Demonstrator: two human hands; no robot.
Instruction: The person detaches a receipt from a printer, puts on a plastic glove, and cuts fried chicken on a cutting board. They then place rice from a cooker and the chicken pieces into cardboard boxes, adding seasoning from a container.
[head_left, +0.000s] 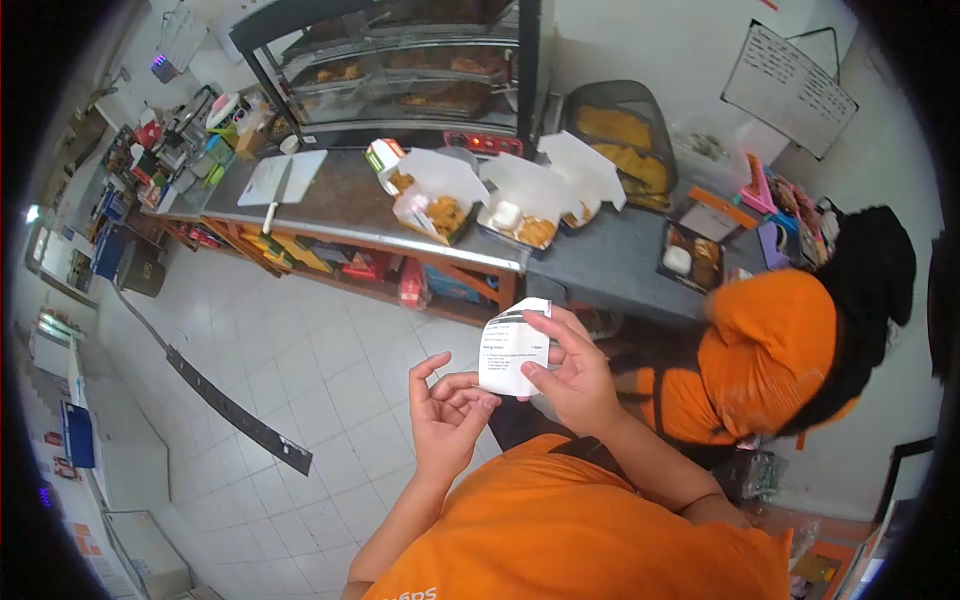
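Checking the printed slip (508, 362) appears to be the step in hand. Right hand (582, 382): grip pinching the slip, short of the bench's (355, 207) front edge. Left hand (445, 420): loosely curled, nothing visibly held — contact unconfirmed. Next move calls for a steady, readable slip. Open food boxes (445, 178) crowd that edge; floor (330, 390) lies open leftward — a co-worker (770, 340) limits the right.

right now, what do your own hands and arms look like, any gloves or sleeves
Both the left hand and right hand are bare, with no gloves, rings or watch visible. The forearms are uncovered too. An orange shirt with partly visible white lettering covers the torso; sleeve edges are unclear.
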